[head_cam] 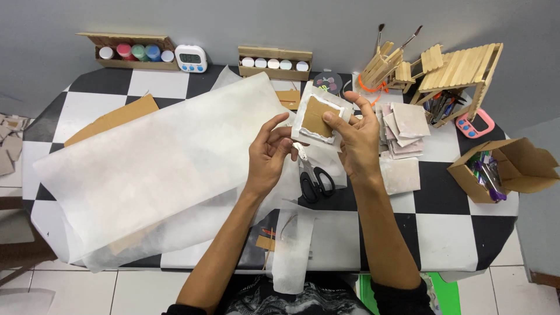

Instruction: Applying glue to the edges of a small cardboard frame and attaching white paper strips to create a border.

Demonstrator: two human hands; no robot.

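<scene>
Resting against the right hand (357,140), a brown cardboard square wrapped in white tissue (318,118) is held above the chequered black-and-white surface (443,233), thumb pressed on its face. The left hand (269,154) at nine o'clock touches its lower edge, fingers (274,125) narrow and curled. Directly below lies one pair of black-handled scissors (312,175). At three o'clock sits a stack of white wrapped squares (405,128); at nine o'clock spreads a large white tissue sheet (157,169).
</scene>
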